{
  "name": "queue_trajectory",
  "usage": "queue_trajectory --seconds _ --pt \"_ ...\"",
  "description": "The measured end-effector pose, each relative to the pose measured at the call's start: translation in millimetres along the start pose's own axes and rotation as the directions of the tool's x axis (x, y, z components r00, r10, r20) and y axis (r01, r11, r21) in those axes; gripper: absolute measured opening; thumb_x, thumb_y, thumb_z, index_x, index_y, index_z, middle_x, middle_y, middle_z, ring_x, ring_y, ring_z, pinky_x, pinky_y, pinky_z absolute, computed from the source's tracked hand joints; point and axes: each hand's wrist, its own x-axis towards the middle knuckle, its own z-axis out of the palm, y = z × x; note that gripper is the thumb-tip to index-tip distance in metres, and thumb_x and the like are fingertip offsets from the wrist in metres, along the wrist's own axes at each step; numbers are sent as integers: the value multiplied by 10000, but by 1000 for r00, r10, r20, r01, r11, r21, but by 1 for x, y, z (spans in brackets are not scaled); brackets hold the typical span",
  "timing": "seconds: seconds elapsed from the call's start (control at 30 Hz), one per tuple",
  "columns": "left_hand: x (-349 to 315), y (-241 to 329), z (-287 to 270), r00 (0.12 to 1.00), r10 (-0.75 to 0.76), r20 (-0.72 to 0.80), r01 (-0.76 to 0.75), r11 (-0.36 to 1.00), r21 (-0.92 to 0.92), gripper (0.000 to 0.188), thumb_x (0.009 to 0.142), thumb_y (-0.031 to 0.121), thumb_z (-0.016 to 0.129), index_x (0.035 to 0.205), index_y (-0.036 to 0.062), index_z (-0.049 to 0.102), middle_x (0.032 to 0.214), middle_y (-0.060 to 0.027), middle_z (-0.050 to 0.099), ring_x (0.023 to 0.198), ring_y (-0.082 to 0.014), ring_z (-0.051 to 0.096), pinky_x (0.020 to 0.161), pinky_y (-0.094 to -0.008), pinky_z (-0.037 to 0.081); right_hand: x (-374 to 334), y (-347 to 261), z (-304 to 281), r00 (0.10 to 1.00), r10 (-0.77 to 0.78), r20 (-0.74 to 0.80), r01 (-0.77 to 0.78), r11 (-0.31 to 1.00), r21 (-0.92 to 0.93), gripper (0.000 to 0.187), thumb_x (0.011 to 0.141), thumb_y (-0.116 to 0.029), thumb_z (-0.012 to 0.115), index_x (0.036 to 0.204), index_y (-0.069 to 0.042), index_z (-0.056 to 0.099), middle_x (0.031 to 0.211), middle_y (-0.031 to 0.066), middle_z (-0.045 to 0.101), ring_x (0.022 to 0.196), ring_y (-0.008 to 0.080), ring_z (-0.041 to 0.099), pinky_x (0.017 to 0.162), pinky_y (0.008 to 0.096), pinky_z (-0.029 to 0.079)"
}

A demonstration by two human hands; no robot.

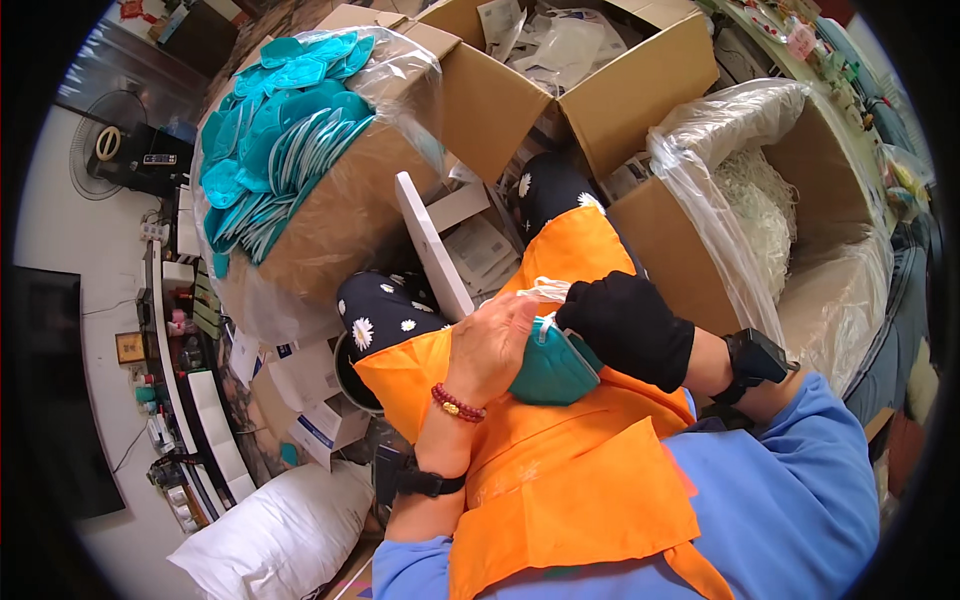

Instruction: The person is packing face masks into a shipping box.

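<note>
A teal face mask (556,372) lies over my orange apron, between my two hands. My bare left hand (490,345), with a red bead bracelet at the wrist, is closed at the mask's left edge. White elastic cords (545,291) bunch up above the mask and run between the hands. My right hand (632,330), in a black glove, is a closed fist at the cords' right end, by the mask's upper right edge. Its fingertips are hidden.
A plastic-lined carton (345,195) piled with teal masks (280,130) stands ahead left. Ahead is an open carton (640,90) with clear bags. At right, another lined carton (650,240) holds white cords (760,220). A white panel (435,250) rises beyond my left hand.
</note>
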Motion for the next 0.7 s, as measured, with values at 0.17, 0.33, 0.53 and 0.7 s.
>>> queue_trajectory --seconds 0.17,0.33,0.53,0.7 --pt "7 -7 14 976 118 -181 -98 989 115 347 1010 309 501 928 47 712 830 -156 676 758 -367 652 647 -415 519 3 -6 -14 996 -90 2 90 996 -11 37 778 -147 653 797 -129 679 774 106 627 693 309 634 627 409 494" --pt "15 -90 -22 876 -77 -476 199 957 210 362 997 288 524 819 39 717 732 -216 650 654 -406 634 566 -460 496 -23 -48 -42 798 -434 417 183 835 519 100 802 -146 643 862 -74 607 784 108 586 804 300 608 732 394 476" --pt "22 -21 -40 969 144 -199 -103 974 203 355 1010 240 517 785 11 669 724 -174 633 660 -388 622 579 -424 489 35 10 -23 982 -28 -186 155 677 720 353 885 87 531 1208 -26 619 1102 72 656 989 192 640 877 326 494" --pt "21 -4 -39 953 277 -124 -237 934 266 312 985 189 555 734 10 604 667 -146 593 598 -349 599 532 -401 476 59 -1 13 930 70 362 -367 250 896 310 1004 -64 502 1311 -48 542 1099 -23 638 935 86 568 770 282 495"
